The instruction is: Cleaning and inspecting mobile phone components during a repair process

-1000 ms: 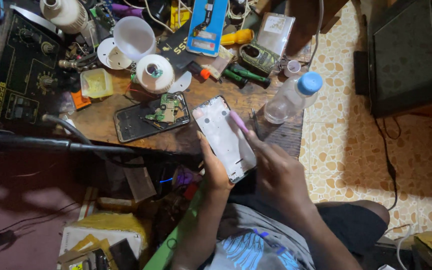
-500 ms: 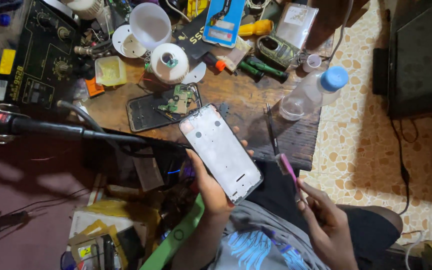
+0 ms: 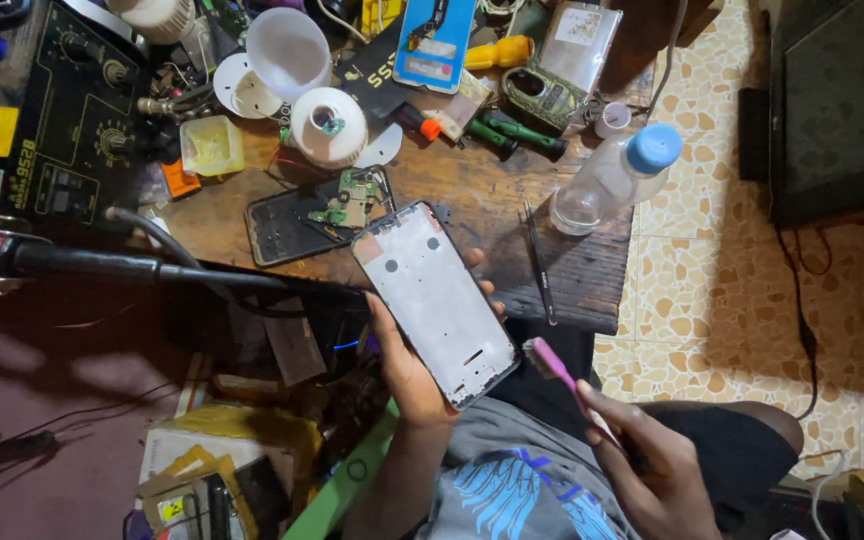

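White phone frame point(image 3: 435, 303) rests in the left grip point(image 3: 407, 365); right grip point(image 3: 642, 460) clasps a pink toothbrush point(image 3: 560, 368).

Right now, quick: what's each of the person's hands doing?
Left hand: closed around a phone frame, held face up over the lap.
Right hand: closed on a pink-headed brush, just beside the frame's lower corner.

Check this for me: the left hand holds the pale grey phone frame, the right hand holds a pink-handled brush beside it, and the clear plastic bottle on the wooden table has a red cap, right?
Not quite. The head view shows the clear plastic bottle has a light blue cap, not red. The rest stands: the left hand holds the pale grey phone frame, and the right hand holds a pink-handled brush beside it, by the wooden table.
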